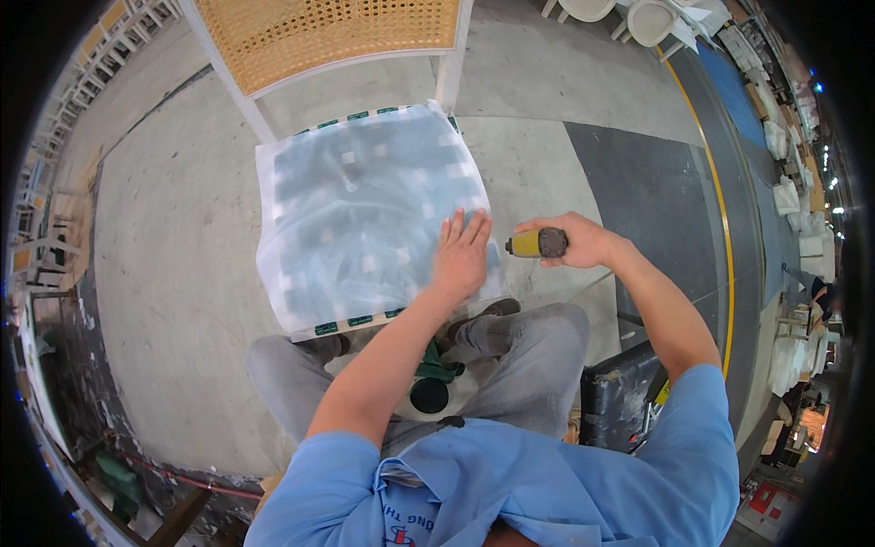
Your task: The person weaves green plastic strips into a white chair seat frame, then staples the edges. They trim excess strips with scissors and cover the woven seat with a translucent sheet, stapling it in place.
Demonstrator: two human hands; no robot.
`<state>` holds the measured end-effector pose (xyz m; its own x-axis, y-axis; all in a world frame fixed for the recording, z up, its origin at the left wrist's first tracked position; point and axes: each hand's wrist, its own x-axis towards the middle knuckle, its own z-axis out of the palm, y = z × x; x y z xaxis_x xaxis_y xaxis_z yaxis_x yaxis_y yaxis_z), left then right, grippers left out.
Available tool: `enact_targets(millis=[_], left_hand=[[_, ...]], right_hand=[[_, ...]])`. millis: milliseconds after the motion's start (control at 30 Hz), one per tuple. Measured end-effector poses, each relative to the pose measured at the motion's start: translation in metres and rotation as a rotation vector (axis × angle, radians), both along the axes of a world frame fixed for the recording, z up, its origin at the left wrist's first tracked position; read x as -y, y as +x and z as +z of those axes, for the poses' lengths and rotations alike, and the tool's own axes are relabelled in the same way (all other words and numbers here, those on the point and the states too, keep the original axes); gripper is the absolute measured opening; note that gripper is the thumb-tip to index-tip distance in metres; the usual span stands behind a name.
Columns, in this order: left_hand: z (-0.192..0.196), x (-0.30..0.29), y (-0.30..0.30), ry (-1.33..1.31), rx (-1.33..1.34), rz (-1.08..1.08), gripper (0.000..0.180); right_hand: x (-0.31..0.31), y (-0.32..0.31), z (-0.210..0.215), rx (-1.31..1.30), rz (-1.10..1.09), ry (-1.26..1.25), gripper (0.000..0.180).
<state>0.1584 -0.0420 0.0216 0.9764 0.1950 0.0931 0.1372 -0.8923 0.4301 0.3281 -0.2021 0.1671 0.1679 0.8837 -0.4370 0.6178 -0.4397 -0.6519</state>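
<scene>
In front of me stands a white-framed chair with a woven cane back (333, 36). Its seat (365, 210) is covered by a translucent white sheet, under which a blue-green surface with pale square patches shows through. My left hand (461, 255) lies flat on the sheet near the seat's right edge, fingers stretched out. To the right of the seat, my right hand (579, 241) grips a yellow and black power driver (538, 242) whose nose points left toward the seat. A gap separates the driver from the chair. The driver's handle is mostly hidden below its body.
Between my legs is a dark green object with a round black end (429, 396). A black box-like stand (624, 401) with tools is by my right side. Rows of chairs (100, 55) line the far left. A yellow line (725, 246) runs along the floor on the right.
</scene>
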Motion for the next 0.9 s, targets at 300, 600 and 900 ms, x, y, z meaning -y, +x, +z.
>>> enact_targets(millis=[300, 600, 900], left_hand=[[-0.006, -0.019, 0.005, 0.024, -0.076, 0.004, 0.059], [-0.009, -0.022, 0.003, 0.002, -0.008, 0.026, 0.06], [0.014, -0.022, -0.004, -0.091, 0.217, 0.109, 0.048]], right_hand=[[-0.042, 0.016, -0.005, 0.009, 0.071, -0.123, 0.068], [-0.055, 0.016, -0.019, 0.077, 0.149, -0.163, 0.068], [0.004, 0.006, 0.015, -0.295, -0.465, -0.147, 0.047]])
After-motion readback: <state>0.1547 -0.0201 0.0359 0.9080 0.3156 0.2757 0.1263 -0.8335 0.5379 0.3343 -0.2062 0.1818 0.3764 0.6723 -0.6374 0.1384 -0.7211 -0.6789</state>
